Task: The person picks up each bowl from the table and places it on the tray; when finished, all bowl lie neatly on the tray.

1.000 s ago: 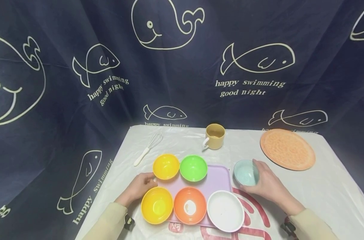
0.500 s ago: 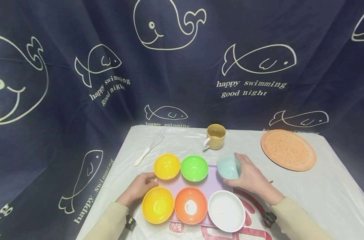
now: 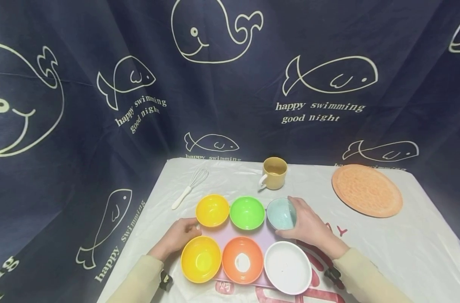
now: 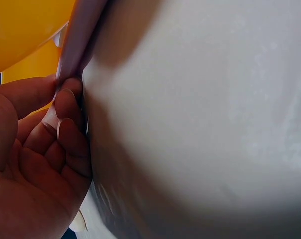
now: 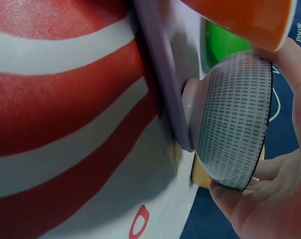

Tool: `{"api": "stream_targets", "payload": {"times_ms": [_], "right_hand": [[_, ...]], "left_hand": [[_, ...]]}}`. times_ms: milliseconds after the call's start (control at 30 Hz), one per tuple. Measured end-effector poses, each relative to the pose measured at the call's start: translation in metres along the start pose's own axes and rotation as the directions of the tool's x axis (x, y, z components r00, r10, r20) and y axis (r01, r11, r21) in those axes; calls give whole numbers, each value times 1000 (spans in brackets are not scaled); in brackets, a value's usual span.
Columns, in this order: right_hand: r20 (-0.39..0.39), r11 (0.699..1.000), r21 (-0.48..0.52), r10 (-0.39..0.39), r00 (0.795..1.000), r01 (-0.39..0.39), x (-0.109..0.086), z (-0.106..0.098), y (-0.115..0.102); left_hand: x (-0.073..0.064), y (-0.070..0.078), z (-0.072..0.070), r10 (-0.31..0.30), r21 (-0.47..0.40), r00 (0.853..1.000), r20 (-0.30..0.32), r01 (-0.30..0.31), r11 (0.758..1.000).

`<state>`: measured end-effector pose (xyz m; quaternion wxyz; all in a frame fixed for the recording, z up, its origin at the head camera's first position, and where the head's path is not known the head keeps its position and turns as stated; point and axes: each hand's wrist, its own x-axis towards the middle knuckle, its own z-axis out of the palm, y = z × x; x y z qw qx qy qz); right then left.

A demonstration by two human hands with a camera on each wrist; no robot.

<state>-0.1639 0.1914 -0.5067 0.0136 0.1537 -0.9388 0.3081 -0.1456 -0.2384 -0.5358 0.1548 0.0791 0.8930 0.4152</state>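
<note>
My right hand (image 3: 311, 223) grips the light blue bowl (image 3: 280, 213) by its rim, thumb at the near side and fingers at the far side. The bowl stands at the tray's back right corner; in the right wrist view its dashed outer wall (image 5: 235, 119) shows, with its foot against the tray (image 5: 162, 69). My left hand (image 3: 179, 235) pinches the left edge of the lilac tray (image 3: 263, 236), thumb above and fingers beneath in the left wrist view. On the tray are two yellow bowls (image 3: 212, 210), a green bowl (image 3: 247, 213), an orange bowl (image 3: 243, 261) and a white bowl (image 3: 288, 267).
Behind the tray stand a tan mug (image 3: 274, 173) with a white handle and a white whisk (image 3: 191, 187) lying to the left. A round orange-brown mat (image 3: 367, 190) lies at the back right. A dark fish-print curtain (image 3: 230, 105) hangs behind the table.
My right hand has carried the light blue bowl leftward from beside the tray onto its back right corner, next to the green bowl. My left hand stays at the tray's edge.
</note>
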Motion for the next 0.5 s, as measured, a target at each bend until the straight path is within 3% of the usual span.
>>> {"api": "stream_targets", "payload": {"times_ms": [367,500], "right_hand": [[19,1000,-29,-5,1000,6,0,4,0],[27,999,-33,-11,1000,12,0,3,-1]], "left_hand": [[0,-1,-2,-15,-17,1000,5,15,1000],[1,0,-6,5,-9,1000,19,-5,1000]]}}
